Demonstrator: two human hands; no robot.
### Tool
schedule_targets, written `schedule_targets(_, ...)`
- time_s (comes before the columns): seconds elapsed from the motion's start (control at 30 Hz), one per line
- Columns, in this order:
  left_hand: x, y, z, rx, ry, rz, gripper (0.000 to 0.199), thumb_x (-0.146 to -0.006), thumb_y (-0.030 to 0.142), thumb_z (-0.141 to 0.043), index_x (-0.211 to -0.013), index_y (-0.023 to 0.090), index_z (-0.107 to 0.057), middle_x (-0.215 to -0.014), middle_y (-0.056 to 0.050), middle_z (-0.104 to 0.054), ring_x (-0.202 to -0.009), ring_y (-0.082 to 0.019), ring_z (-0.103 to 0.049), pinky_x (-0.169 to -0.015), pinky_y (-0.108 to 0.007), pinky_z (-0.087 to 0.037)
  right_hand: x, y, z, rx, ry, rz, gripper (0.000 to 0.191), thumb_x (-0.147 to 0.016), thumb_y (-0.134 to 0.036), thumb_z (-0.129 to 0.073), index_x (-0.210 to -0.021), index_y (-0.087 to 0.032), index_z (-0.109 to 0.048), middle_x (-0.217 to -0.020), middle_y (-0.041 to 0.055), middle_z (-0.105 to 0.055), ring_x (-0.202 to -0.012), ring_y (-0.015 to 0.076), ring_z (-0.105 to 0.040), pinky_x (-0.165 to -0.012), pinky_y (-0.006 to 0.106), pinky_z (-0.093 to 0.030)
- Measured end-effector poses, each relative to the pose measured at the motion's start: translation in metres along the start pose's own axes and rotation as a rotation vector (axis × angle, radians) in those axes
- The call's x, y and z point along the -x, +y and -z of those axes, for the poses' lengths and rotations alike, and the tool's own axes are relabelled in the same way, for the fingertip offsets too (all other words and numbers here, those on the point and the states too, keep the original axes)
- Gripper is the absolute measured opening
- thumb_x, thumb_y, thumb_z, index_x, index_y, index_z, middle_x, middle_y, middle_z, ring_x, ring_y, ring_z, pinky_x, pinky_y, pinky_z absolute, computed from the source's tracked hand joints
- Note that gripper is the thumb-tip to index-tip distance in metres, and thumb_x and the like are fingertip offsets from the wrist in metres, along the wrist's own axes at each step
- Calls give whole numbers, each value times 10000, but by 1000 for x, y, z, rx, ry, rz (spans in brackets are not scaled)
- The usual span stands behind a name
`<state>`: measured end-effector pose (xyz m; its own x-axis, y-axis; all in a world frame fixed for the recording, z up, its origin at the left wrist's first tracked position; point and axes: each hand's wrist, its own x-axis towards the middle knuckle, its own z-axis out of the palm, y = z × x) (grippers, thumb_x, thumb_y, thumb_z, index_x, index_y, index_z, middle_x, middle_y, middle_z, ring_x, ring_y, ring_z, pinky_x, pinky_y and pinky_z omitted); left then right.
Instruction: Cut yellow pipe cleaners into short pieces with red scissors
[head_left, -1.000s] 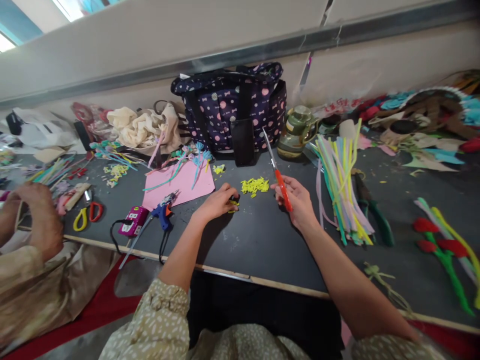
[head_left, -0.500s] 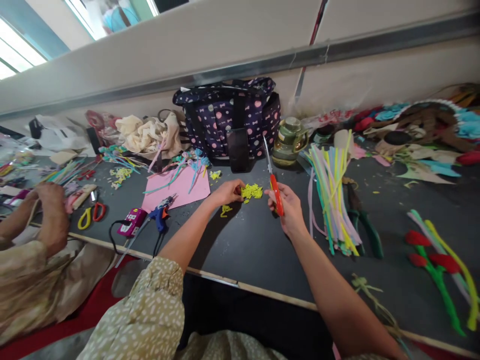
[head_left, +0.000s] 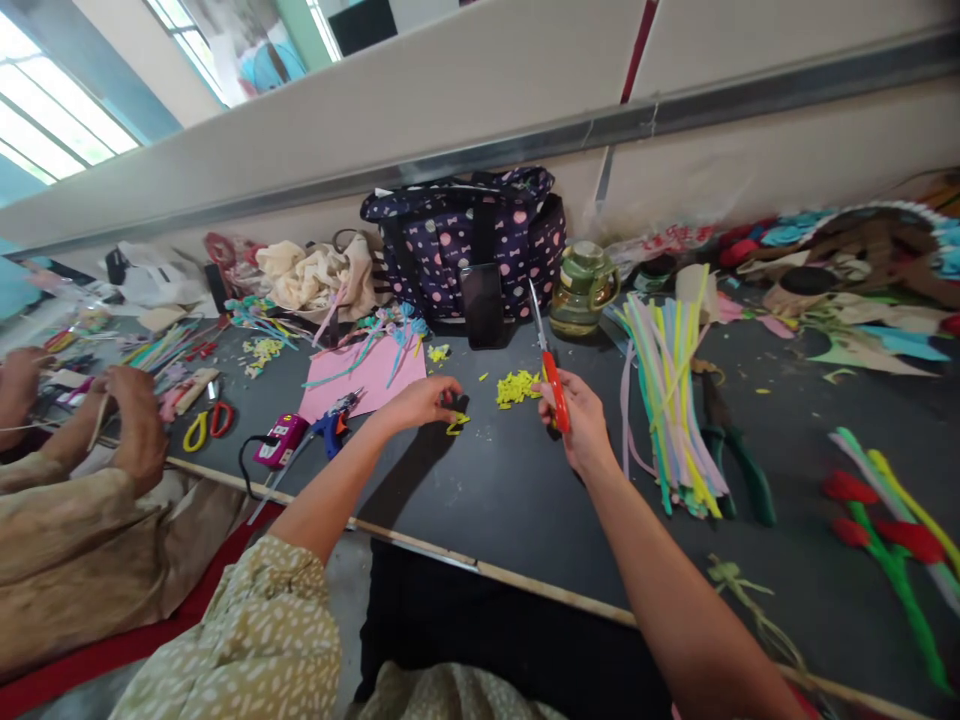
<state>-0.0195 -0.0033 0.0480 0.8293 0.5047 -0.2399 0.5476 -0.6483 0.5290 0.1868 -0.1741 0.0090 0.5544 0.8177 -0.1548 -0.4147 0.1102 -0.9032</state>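
Observation:
My right hand (head_left: 576,418) grips red-handled scissors (head_left: 553,380), their metal blades pointing up and away from me. Just left of that hand lies a small pile of cut yellow pipe cleaner bits (head_left: 517,388), close to its fingertips. My left hand (head_left: 421,402) is low over the dark tabletop, thumb and fingers curled together. Right at its fingertips are a few loose yellow bits (head_left: 457,425); whether the fingers hold any is hidden. To the right of the scissors lies a bundle of pastel pipe cleaners (head_left: 671,400).
A phone (head_left: 482,305) leans on a patterned bag (head_left: 472,235), beside a green jug (head_left: 583,290). Green-handled pliers (head_left: 739,460) and red pipe cleaner flowers (head_left: 889,520) lie right. Left are a glue gun (head_left: 331,428), pink paper (head_left: 367,385), yellow-and-red scissors (head_left: 208,420) and other people's hands (head_left: 135,415).
My left hand has left the yellow pile and moved left to the loose bits. The pile now shows whole. My right hand keeps the scissors in nearly the same place.

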Motion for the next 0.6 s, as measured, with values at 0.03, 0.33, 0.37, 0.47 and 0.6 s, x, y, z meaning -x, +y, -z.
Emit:
schedule_targets(0.03, 7, -3, -2, -39, 12, -6, 490, -603, 305, -750, -1053, 198, -587, -899, -21, -592, -688, -138, -536, -627, -260, -401, 0, 0, 0, -1, -2, 4, 510, -631, -412, -716, -1055, -212, -515, -806, -5, -616, -536, 69, -493, -447, 210, -363)
schedule_targets(0.33, 6, 9, -40, 44, 186, -68, 226, -728, 268, -657, -920, 172, -589, -875, -27, -543, -704, -120, -537, -678, -261, -434, 3, -1, -2, 13, -16, 4, 519, -605, -401, -739, -1033, -213, -513, -775, -20, -598, -537, 65, -488, -439, 194, -366)
schedule_targets(0.37, 0, 10, -39, 50, 205, -74, 219, -741, 278, -645, -926, 170, -595, -854, -27, -555, -708, -123, -541, -685, -262, -436, 3, -1, -2, 14, -17, 9, 515, -607, -404, -738, -1030, -213, -516, -765, -23, -593, -537, 65, -488, -440, 193, -367)
schedule_targets(0.47, -19, 9, -31, 32, 338, -8, 192, -792, 282, -576, -926, 154, -624, -852, -49, -601, -716, -137, -557, -696, -277, -443, 2, 0, -1, 27, -22, 13, 504, -618, -413, -727, -1033, -214, -523, -729, -31, -578, -534, 68, -487, -438, 194, -367)
schedule_targets(0.6, -51, 7, -28, 78, 329, 114, 146, -755, 163, -569, -867, 142, -661, -775, -47, -653, -697, -143, -585, -695, -276, -455, 1, 1, -1, 51, -24, 2, 504, -619, -427, -721, -1035, -221, -525, -711, -36, -577, -525, 71, -489, -436, 200, -371)
